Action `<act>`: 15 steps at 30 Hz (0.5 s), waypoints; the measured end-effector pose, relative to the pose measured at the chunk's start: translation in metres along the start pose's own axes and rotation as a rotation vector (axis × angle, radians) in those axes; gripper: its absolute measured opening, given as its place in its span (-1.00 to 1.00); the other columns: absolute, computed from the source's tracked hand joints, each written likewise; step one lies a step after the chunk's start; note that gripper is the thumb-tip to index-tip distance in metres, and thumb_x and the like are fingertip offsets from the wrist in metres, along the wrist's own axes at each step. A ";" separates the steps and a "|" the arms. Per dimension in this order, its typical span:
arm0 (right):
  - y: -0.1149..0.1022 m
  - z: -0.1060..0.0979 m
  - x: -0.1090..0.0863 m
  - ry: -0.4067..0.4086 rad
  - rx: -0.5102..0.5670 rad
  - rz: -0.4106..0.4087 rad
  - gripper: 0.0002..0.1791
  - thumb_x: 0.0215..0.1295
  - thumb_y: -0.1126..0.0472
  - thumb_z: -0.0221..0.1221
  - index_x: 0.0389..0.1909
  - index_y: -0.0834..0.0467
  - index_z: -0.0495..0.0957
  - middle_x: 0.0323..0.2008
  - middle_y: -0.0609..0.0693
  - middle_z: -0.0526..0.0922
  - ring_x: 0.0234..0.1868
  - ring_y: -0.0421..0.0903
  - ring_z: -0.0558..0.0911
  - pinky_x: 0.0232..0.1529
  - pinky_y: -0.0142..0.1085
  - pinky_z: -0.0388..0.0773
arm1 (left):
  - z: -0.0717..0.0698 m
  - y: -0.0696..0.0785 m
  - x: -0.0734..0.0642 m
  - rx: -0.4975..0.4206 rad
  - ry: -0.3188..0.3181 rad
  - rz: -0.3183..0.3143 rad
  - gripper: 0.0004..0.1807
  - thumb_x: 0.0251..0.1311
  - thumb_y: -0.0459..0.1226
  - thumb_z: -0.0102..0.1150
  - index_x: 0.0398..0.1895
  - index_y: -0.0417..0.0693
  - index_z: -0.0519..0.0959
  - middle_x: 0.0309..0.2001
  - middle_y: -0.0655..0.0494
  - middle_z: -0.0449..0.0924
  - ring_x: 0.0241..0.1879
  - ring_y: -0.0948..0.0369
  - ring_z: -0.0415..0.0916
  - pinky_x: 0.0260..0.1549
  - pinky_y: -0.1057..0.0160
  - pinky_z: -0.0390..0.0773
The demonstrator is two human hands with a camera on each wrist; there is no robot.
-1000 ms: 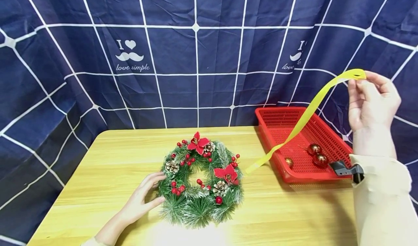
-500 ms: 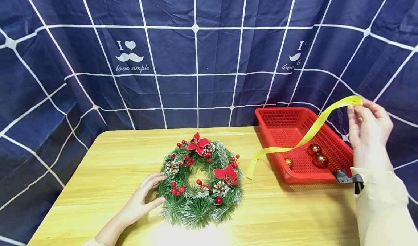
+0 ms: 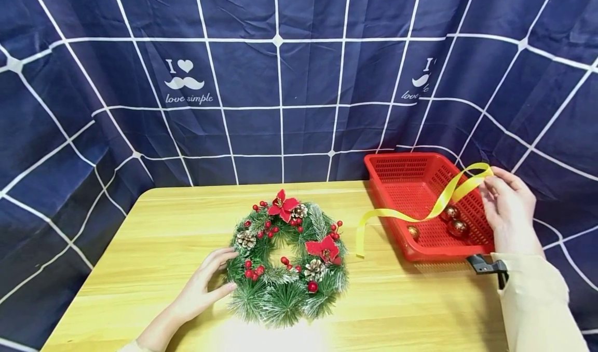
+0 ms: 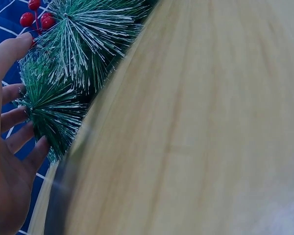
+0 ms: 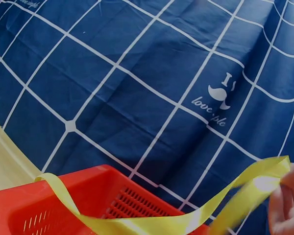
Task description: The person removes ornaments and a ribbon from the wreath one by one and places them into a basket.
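A green wreath (image 3: 285, 295) with red flowers, berries and pinecones lies on the table. At its left side my left hand (image 3: 204, 283) rests with relaxed, spread fingers; in the left wrist view the fingertips (image 4: 39, 147) meet the green bristles. My right hand (image 3: 511, 212) pinches a yellow ribbon (image 3: 444, 199) above the right side of the red basket (image 3: 392, 222). From the pinch the ribbon loops, crosses over the basket and hangs past its left rim, its loose end down by the table. The right wrist view shows thumb and finger on the ribbon (image 5: 161, 225).
Inside the basket lie two shiny red-brown baubles (image 3: 458, 228) and a small gold one (image 3: 413, 232). The wooden table (image 3: 177, 217) is backed by a dark blue curtain (image 3: 247, 71) with white grid lines.
My right hand has come down and left toward the basket, so the ribbon, once stretched high, now sags over the basket with a loop near the fingers. The left hand and wreath have stayed put.
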State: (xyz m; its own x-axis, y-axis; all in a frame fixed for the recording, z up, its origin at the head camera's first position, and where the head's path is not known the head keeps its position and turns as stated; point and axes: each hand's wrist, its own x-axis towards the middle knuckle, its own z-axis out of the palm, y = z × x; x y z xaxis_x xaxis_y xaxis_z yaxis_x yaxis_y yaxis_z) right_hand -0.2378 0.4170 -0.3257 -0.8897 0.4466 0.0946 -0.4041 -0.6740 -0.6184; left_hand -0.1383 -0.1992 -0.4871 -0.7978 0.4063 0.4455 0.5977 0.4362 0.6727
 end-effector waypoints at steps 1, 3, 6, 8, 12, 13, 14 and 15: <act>0.000 0.000 -0.001 0.008 -0.018 -0.010 -0.71 0.10 0.75 0.00 -0.34 0.43 0.63 -0.54 0.18 0.62 -0.63 -0.02 0.57 -0.61 -0.33 0.59 | 0.000 0.000 0.000 0.001 0.001 0.002 -0.34 0.15 -0.27 0.31 0.34 0.00 0.32 0.34 0.02 0.20 0.28 0.19 0.22 0.19 0.25 0.35; 0.000 0.002 -0.002 0.030 -0.053 -0.026 -0.70 0.08 0.74 0.04 -0.32 0.41 0.65 -0.60 0.16 0.61 -0.68 -0.04 0.55 -0.67 -0.34 0.56 | 0.000 0.001 0.000 0.002 0.000 0.004 -0.34 0.16 -0.27 0.31 0.34 0.00 0.32 0.34 0.02 0.20 0.29 0.19 0.21 0.19 0.26 0.35; 0.001 0.003 -0.004 0.060 -0.100 -0.032 -0.70 0.07 0.72 0.08 -0.34 0.36 0.67 -0.67 0.13 0.57 -0.73 -0.07 0.52 -0.73 -0.36 0.52 | -0.001 0.002 0.001 0.000 -0.001 -0.001 -0.34 0.16 -0.27 0.31 0.34 0.00 0.32 0.34 0.03 0.20 0.29 0.19 0.21 0.20 0.27 0.35; 0.003 0.003 -0.005 0.054 -0.108 -0.025 -0.70 0.08 0.71 0.08 -0.36 0.35 0.67 -0.70 0.12 0.56 -0.75 -0.08 0.51 -0.76 -0.37 0.49 | -0.001 0.002 0.001 0.001 -0.002 -0.003 -0.34 0.16 -0.27 0.31 0.34 0.00 0.32 0.34 0.03 0.21 0.28 0.18 0.21 0.20 0.27 0.34; 0.008 0.001 -0.006 -0.118 -0.130 0.063 -0.71 0.17 0.68 0.04 -0.31 0.35 0.66 -0.62 0.13 0.62 -0.71 -0.08 0.56 -0.70 -0.36 0.54 | -0.001 0.003 0.001 0.001 -0.003 -0.004 -0.34 0.16 -0.27 0.31 0.34 -0.01 0.32 0.33 0.03 0.21 0.28 0.18 0.22 0.20 0.28 0.34; 0.010 0.000 -0.006 -0.196 -0.155 0.110 -0.71 0.21 0.66 0.02 -0.27 0.34 0.66 -0.56 0.13 0.65 -0.66 -0.08 0.59 -0.63 -0.36 0.58 | -0.001 0.003 0.001 0.000 -0.003 -0.004 -0.34 0.16 -0.27 0.31 0.34 -0.01 0.32 0.34 0.03 0.21 0.28 0.18 0.22 0.20 0.28 0.34; 0.013 -0.002 -0.006 -0.288 -0.186 0.164 -0.69 0.26 0.64 -0.02 -0.22 0.34 0.66 -0.49 0.13 0.68 -0.60 -0.08 0.63 -0.55 -0.35 0.61 | -0.001 0.003 0.001 -0.002 -0.003 -0.004 -0.34 0.15 -0.27 0.31 0.34 -0.01 0.32 0.34 0.03 0.21 0.28 0.18 0.21 0.20 0.29 0.34; 0.015 -0.003 -0.006 -0.382 -0.222 0.218 -0.68 0.30 0.61 -0.05 -0.17 0.33 0.65 -0.41 0.12 0.70 -0.52 -0.09 0.65 -0.44 -0.34 0.64 | -0.001 0.003 0.001 -0.003 -0.003 -0.004 -0.34 0.15 -0.27 0.31 0.34 -0.01 0.32 0.34 0.03 0.21 0.28 0.18 0.21 0.20 0.29 0.34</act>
State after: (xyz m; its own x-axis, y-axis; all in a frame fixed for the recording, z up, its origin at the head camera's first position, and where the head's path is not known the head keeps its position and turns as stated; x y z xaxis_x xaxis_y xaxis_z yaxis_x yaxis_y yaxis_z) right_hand -0.2381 0.4056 -0.3378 -0.9795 0.0334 0.1985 -0.1821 -0.5675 -0.8030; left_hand -0.1372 -0.1983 -0.4837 -0.8001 0.4065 0.4412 0.5941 0.4353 0.6764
